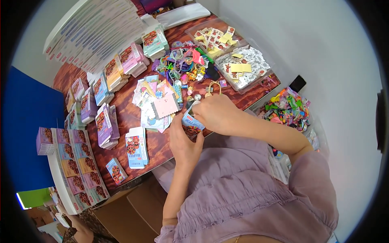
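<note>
A small blue printed carton is held over the near edge of the wooden table. My left hand grips it from below. From above, my right hand closes its fingers on the carton's open top; whether something is pinched in them is hidden. Just beyond the hands lie a fanned pile of pastel cards and a heap of colourful hair ties and small trinkets.
Flat and folded small cartons lie in stacks across the table's left. A white tray of filled cartons sits at the left. Two clear bins of stickers stand far right. A bin of bright trinkets is beside me.
</note>
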The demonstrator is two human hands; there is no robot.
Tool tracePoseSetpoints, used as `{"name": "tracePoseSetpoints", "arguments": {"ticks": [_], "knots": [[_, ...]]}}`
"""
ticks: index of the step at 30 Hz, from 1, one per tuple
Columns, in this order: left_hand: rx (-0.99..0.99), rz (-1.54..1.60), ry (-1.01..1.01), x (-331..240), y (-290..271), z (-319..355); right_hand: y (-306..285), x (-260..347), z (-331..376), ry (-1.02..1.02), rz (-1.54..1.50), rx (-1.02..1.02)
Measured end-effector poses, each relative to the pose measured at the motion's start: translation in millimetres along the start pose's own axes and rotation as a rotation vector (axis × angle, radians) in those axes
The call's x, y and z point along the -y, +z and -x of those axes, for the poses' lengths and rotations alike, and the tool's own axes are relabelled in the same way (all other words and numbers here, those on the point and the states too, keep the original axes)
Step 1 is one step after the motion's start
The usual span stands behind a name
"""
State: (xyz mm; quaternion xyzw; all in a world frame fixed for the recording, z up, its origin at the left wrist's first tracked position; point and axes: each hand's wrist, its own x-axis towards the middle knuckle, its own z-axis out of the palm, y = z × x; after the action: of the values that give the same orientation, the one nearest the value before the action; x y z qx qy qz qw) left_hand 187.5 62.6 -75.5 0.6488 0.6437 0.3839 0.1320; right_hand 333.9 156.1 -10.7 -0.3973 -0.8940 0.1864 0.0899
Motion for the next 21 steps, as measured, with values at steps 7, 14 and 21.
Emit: {"name": "tracePoseSetpoints", "arguments": {"ticks": [7,14,21], "knots": [[-0.042,0.079,-0.024,18.3,-5.2,7.4,-15.5,8.0,-10.2,-0.049,-0.322,-0.019],[0.025,0.238,-0.218,16.2,-5.7,13.6,7.2,23.8,-26.4,-0.195,-0.202,-0.225],[0.008,0.315,-0.246,23.7,-9.4,12.5,7.2,13.9,-9.7,-0.11,-0.564,-0.319]]}}
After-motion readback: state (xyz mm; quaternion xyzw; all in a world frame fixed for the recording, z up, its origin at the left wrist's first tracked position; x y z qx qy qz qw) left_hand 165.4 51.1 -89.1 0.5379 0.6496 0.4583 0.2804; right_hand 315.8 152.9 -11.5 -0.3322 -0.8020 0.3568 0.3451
